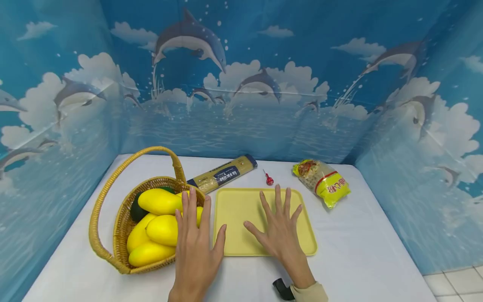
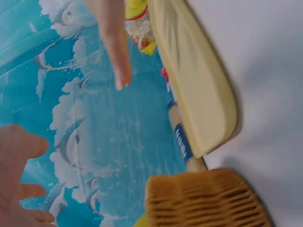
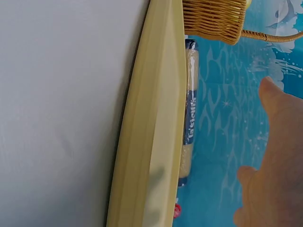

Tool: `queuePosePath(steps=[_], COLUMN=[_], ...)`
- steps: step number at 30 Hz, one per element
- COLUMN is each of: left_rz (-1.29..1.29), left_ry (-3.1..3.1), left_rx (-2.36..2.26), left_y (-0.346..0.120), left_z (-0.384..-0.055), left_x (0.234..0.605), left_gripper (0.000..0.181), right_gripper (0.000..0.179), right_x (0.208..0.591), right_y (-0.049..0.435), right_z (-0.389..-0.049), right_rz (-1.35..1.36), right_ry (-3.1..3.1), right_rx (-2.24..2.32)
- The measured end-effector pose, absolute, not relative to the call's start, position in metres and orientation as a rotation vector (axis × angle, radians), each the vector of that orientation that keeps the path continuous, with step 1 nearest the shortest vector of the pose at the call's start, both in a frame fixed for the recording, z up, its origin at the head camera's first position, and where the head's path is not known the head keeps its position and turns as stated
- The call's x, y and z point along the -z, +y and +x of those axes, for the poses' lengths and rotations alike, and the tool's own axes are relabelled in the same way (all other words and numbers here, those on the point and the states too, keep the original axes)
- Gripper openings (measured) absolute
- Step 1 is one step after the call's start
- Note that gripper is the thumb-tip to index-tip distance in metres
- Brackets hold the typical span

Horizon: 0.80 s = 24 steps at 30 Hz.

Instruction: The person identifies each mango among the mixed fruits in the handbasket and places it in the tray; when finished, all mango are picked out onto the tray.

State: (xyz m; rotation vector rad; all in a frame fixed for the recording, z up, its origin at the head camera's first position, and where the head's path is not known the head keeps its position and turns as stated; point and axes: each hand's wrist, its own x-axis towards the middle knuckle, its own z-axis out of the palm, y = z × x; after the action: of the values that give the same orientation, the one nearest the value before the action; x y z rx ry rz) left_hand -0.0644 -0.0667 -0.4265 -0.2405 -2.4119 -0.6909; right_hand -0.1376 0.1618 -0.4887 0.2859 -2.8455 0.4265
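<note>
Basket (image 1: 120, 235) sits lower left near our spread left hand (image 1: 198, 247); we spread our right hand (image 1: 281, 235) over the tray (image 1: 237, 222).

We're in a booth, rm type unclear: dolphin curtain (image 1: 241, 130) on 3 sides, white table (image 1: 362, 247), flr tiles (image 1: 453, 283).

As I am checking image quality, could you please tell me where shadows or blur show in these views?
Head view: fairly even light, the yellow rectangular tray clearly outlined; left wrist view: lettering smeared on the long tan-and-blue packet, a soft shadow on the white tabletop beside the tray; right wrist view: dim shadow patches on the tray, the person's right hand slightly soft.
</note>
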Motion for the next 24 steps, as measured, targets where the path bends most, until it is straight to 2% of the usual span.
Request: queuePosePath(steps=[7,12,24], left_rz=[-0.329,-0.401,-0.29], left_ry=[-2.229,-2.144,-1.85], left_rx=[0.752,0.724,0.69], left_y=[-0.081,-0.092,-0.117], left_z=[-0.058,-0.057,-0.048], left_x=[0.408,0.394,0.365], left_gripper=[0.09,0.064,0.06], right_gripper=[0.098,0.098,0.095], right_x=[0.492,0.492,0.495], right_y=[0.16,0.161,0.166], right_z=[-0.137,-0.137,-0.136], right_rz=[0.294,0.287,0.284], right_ry=[-2.847,-2.848,-2.854], right_rx=[-0.439,-0.428,-0.402])
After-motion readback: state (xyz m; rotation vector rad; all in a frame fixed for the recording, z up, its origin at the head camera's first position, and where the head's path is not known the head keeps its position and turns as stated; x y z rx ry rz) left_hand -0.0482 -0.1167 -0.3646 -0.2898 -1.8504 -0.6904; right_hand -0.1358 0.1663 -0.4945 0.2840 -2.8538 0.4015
